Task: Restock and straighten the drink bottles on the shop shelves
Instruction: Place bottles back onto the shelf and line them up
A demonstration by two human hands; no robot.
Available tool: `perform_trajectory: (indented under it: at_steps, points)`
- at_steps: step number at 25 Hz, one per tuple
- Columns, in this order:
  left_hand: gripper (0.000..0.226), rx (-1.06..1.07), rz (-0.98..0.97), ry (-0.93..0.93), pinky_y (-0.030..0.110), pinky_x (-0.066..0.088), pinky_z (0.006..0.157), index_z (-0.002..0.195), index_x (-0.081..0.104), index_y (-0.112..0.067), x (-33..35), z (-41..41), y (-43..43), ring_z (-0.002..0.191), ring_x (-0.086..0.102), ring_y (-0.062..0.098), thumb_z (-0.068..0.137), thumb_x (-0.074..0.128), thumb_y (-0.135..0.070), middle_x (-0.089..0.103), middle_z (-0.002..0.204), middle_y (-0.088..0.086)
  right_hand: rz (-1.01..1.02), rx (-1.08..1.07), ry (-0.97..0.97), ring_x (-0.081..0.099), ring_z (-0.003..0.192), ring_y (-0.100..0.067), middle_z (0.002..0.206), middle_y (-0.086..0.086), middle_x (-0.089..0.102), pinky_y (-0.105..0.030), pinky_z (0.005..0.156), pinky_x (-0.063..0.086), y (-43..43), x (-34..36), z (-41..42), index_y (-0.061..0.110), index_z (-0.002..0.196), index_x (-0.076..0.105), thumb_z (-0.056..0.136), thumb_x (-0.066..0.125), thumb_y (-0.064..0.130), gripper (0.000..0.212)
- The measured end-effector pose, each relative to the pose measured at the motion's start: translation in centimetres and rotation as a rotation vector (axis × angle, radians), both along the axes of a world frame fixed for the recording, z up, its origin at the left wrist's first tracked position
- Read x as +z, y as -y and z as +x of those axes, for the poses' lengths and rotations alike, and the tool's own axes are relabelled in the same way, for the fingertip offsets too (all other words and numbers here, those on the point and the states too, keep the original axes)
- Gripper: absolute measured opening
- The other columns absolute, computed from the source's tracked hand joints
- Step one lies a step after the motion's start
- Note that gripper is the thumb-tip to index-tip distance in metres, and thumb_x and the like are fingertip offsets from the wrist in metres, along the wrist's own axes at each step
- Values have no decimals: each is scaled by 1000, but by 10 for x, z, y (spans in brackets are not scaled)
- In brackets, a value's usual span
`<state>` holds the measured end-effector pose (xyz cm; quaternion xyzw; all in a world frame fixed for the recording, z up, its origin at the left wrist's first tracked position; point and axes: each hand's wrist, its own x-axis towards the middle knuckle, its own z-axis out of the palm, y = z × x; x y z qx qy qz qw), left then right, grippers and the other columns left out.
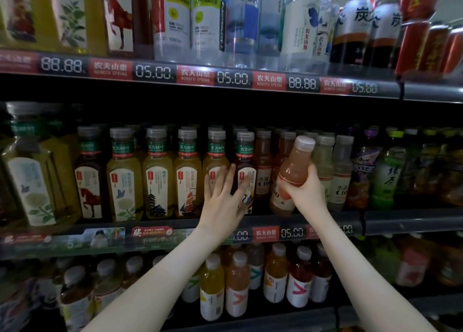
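Note:
My right hand [304, 189] grips a pink juice bottle [293, 169] with a white cap around its middle, tilted to the right in front of the middle shelf. Behind it stand more pink and pale juice bottles [263, 166]. My left hand [223, 196] is open, its straight fingers spread against the fronts of two tea bottles [246, 166] with green neck bands. A row of yellow tea bottles [157, 174] runs off to the left on the same shelf.
The middle shelf's front rail [288, 231] carries price tags reading 05.00. The upper shelf [233, 77] holds water and tea bottles, with red cans [426, 46] at the right. Below stand orange, yellow and red juice bottles [236, 284]. Purple and green bottles [385, 171] fill the right.

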<state>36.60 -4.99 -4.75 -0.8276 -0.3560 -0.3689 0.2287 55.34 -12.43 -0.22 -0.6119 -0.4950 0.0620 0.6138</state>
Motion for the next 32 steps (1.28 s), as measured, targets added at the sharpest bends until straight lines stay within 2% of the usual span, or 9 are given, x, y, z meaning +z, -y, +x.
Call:
perform_trajectory:
  at_steps: [7,13,16,18,22,26,28,30,32]
  points:
    - [76,-3,-8,49,62,10,108,145,31,-22,-5,7,-1,140,13,38,79,69,-28,28,151,22,-24,35,-59,55,104,-11,116,8,56,-29,90,45,5,-3,19,18,143,31,74,80,29,86]
    - [77,-7,-52,123,61,9,110,145,33,-17,-7,18,8,140,15,39,78,70,-27,27,150,24,96,3,-87,51,108,-8,119,9,50,-25,92,41,35,-29,24,21,138,32,74,79,19,79]
    - [77,-140,-112,160,59,15,114,146,32,-16,-2,42,29,141,17,32,80,67,-34,29,151,18,133,32,-140,53,114,-11,126,4,53,-32,102,41,44,-44,28,18,132,38,71,82,17,75]
    - [78,-280,-189,103,50,15,117,149,24,-20,5,66,44,142,22,26,84,65,-35,32,151,11,114,104,-152,59,111,-9,120,2,60,-33,101,45,47,-49,31,16,127,48,71,82,13,66]
    - [68,-346,-455,143,40,41,102,148,27,-22,17,93,53,128,43,26,89,60,-31,44,142,7,80,163,-122,60,104,-5,111,7,62,-23,91,50,47,-45,30,16,122,49,71,82,12,62]
    - [64,-395,-585,291,29,40,97,140,35,-18,24,96,51,126,44,21,85,64,-34,45,140,4,106,163,-123,58,94,13,106,18,58,-5,75,45,42,-33,31,32,114,43,70,83,12,63]
    - [63,-332,-530,266,32,34,105,140,34,-14,24,98,49,129,41,24,85,63,-30,44,139,7,89,174,-99,57,91,15,102,21,59,-4,74,44,35,-30,30,34,113,44,71,83,18,60]
    - [59,-208,-314,215,39,18,117,138,39,-11,22,93,43,137,32,26,86,59,-30,42,143,8,78,183,-73,58,95,9,105,18,61,-8,78,43,23,-24,28,28,121,48,73,82,24,59]
    - [55,-88,-56,194,48,10,117,136,45,-10,21,79,32,142,25,29,88,50,-38,38,148,12,39,222,-44,58,101,1,111,13,62,-13,84,43,5,-12,27,25,132,45,75,79,31,67]
